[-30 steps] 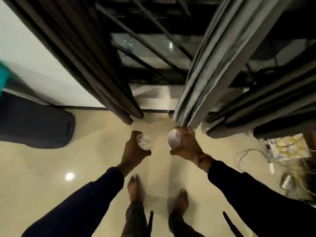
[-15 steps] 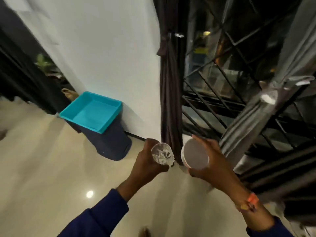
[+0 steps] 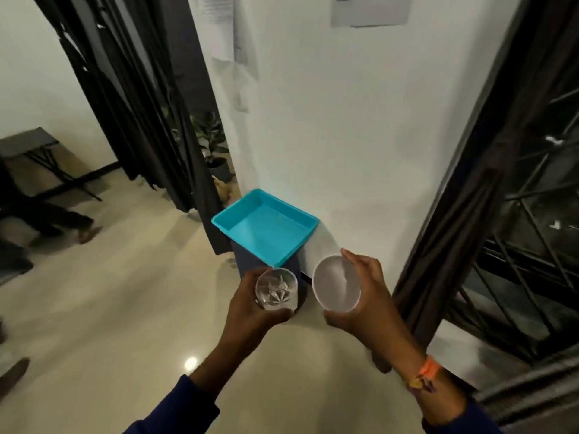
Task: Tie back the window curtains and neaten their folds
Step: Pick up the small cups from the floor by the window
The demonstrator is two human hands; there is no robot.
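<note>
Turquoise tray (image 3: pixel 266 228) nearer, curtain (image 3: pixel 463 195) swung right — left hand (image 3: pixel 250 311) grips glass (image 3: pixel 276 288) | right hand (image 3: pixel 366 305) grips white cup (image 3: pixel 336 283)

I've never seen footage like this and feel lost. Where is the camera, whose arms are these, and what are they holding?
The camera sits on a person's head, looking forward and down, so the two arms reaching in from the bottom are that person's own. No machine is involved. The left hand grips a clear cut glass. The right hand holds a white cup, seen from its round end. Ahead, a turquoise tray sits on a dark stand beside a white wall. A dark curtain hangs at the right by a barred window. The floor is shiny tile.
</note>
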